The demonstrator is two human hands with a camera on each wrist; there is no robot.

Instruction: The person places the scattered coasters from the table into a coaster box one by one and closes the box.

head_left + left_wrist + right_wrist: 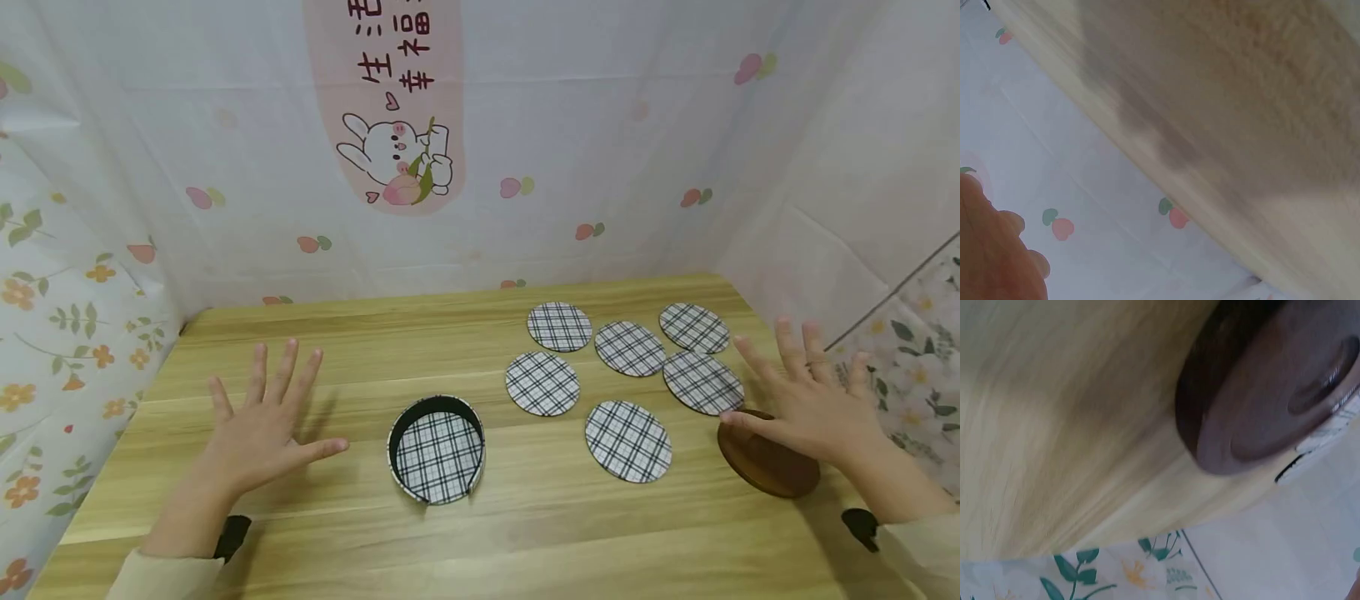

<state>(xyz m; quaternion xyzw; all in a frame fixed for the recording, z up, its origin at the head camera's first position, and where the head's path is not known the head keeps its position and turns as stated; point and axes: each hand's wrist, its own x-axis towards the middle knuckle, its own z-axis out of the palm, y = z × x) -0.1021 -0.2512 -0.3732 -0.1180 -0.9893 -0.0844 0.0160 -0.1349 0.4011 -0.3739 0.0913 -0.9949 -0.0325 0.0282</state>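
With fingers spread, my left hand [258, 437] hovers over the left of the table, holding nothing. To its right stands a round coaster holder [392, 454], dark inside, with a gap in its front wall and a plaid coaster [440, 457] lying in it. On the other side my right hand [813, 408] is also spread wide and holds nothing. Below it is a brown round wooden disc [772, 462], partly hidden by that hand; the right wrist view shows this disc [1260, 412] close up, with a recess in its face. The nearest loose plaid coaster is [702, 382] left of that hand.
Several more plaid coasters lie flat right of the holder, among them a front coaster [628, 442] and a back coaster [559, 326]. The wood-grain table [525, 542] is bounded by a white printed curtain [600, 133] behind and patterned cloth [60, 275] at the left.
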